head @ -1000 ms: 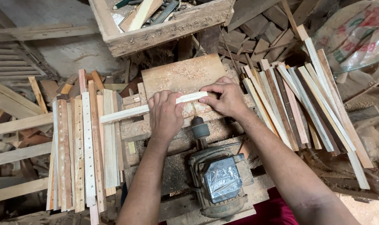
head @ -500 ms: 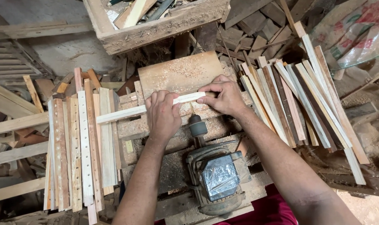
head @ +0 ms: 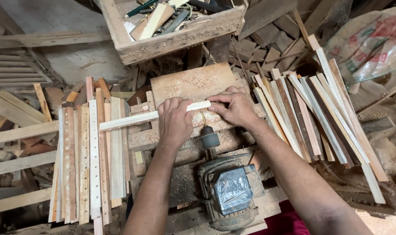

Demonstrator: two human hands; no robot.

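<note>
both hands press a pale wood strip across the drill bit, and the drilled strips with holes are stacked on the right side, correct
Not quite. The head view shows both hands, left hand and right hand, pressing the pale wood strip at the drill bit, but the drilled strips lie on the left side.

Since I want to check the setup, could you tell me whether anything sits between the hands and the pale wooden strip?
Nothing visible does: the left hand and right hand both rest directly on the pale wooden strip, just beyond the drill chuck.
</note>
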